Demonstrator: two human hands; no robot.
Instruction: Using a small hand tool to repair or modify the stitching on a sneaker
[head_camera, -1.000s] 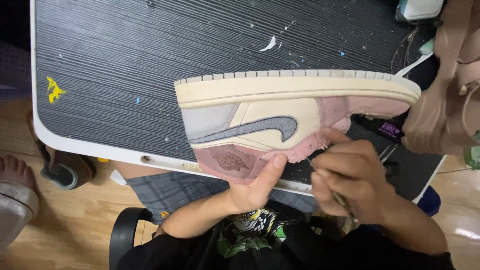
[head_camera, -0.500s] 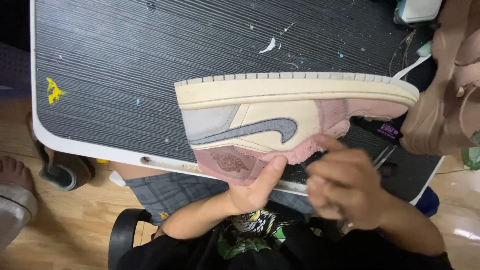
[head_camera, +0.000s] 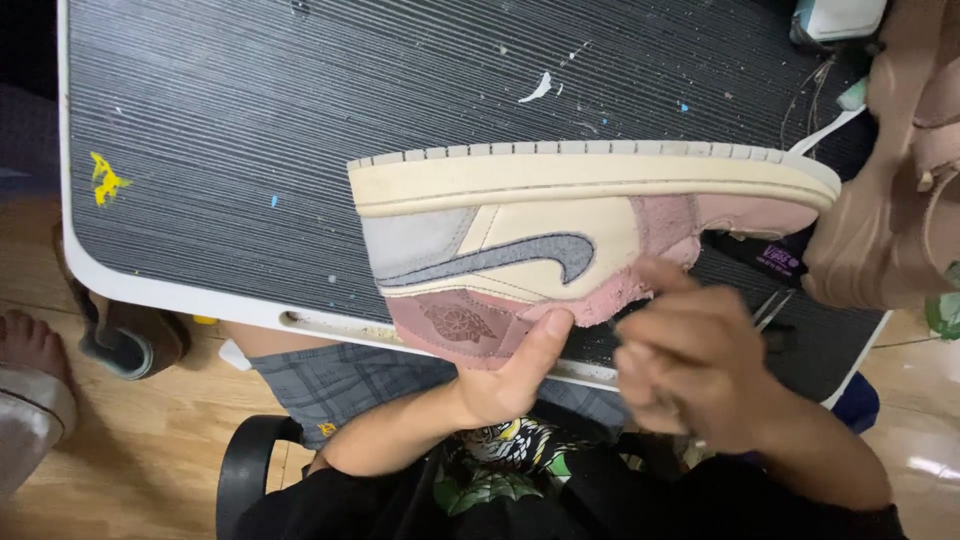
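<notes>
Sneaker (head_camera: 590, 225) is lying on its side in the air above the dark ribbed table (head_camera: 250, 120), sole edge facing away from the person, long axis running left to right, toe pointing right. Left hand (head_camera: 505, 375) is gripping it from below at the heel and collar end, thumb pressing up on the pink ankle panel with the embossed round emblem. So the shoe is extending rightward from that grip, most of its length unsupported.

Right hand (head_camera: 690, 365) is sitting just below the pink fuzzy midsection, motion-blurred, fingers curled in. Can't tell whether it's pinching a small tool or just closed on itself. It's the nearer hand to the forefoot and the collar opening.

Markings, by place:
- grey curved swoosh shape across the cream side panel
- yellow paint blot (head_camera: 103, 178) near the table's left edge
- white paint smear (head_camera: 538, 88) at top centre
- small purple label (head_camera: 778, 258) with pale print lying on the table under the toe

Tan bag (head_camera: 900, 180) is crowding the right edge, close to the toe. Metal tweezers-like tool (head_camera: 772, 308) is lying on the table right of the right hand.
</notes>
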